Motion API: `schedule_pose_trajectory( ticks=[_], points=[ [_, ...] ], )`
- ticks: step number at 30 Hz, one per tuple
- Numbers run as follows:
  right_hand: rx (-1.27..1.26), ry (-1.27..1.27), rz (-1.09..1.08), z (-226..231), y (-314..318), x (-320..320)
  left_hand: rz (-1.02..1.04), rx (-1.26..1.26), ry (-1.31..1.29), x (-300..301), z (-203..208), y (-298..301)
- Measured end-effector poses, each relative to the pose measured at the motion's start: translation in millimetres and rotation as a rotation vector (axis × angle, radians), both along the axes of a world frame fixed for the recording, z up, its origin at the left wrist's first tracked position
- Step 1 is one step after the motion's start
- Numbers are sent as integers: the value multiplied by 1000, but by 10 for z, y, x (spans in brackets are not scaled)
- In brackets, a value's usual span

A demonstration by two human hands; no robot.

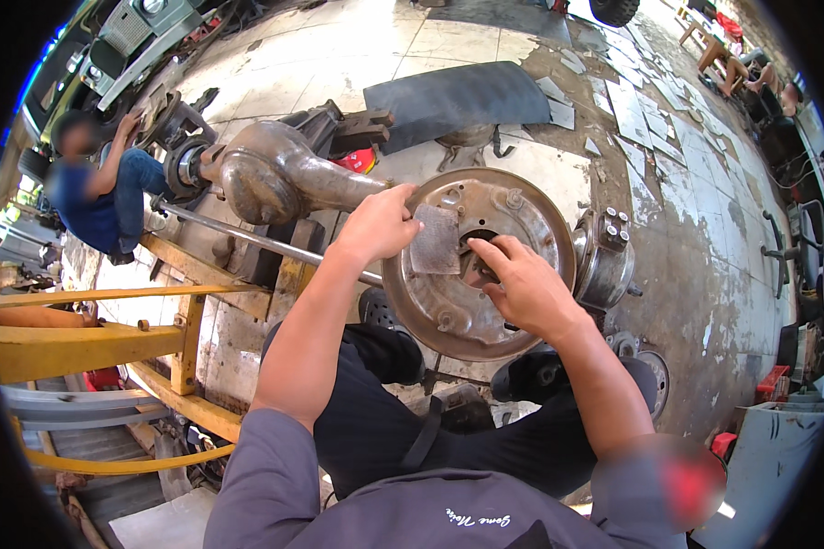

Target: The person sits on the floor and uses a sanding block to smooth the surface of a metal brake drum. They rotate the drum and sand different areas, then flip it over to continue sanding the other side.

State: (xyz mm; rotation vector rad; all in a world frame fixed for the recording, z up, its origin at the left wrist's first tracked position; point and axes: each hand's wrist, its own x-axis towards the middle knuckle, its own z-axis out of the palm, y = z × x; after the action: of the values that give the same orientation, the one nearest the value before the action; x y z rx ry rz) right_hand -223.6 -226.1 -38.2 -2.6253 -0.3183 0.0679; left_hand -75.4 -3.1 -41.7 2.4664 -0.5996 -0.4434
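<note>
Grey-sleeved forearms come up from the lower edge; the person sits on the floor with dark-trousered legs tucked under the work, so the part sits right at chest reach.

Left hand is closed on the top-left rim of the brake backing plate and pinches a square of abrasive sheet flat against the plate face — likely both steadying the plate and pressing the sheet where it cuts. Right hand is half-curled, fingertips at the centre hole of the plate, gripping nothing I can make out; looks like it braces against the hub opening.

Plate is round, rusty, dished, and stands on edge facing the camera, still on the end of the axle housing. Housing lies level across a yellow steel stand, which keeps the plate clear of the floor. A thin steel rod runs alongside the housing.

Brake drum sits just right of the plate, apart from it. Dark rubber mat lies on the floor beyond. Second person in blue crouches at the far end of the housing — their hand is on that end's hub, well apart from this one.
</note>
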Motion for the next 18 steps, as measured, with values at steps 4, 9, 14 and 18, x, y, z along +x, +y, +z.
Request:
schedule_pose_trajectory(
  ticks=[4,9,14,18],
  points=[
    [-103,-127,34,-104,106,-34,-55,-85,227,37,33,56],
    [-220,-243,87,-183,265,-55,-203,-146,475,114,-98,120],
    [-238,-357,233,-219,290,-90,-321,-71,601,102,60,103],
    [-98,-372,219,-221,233,-32,-175,51,240,200,234,254]
  ],
)
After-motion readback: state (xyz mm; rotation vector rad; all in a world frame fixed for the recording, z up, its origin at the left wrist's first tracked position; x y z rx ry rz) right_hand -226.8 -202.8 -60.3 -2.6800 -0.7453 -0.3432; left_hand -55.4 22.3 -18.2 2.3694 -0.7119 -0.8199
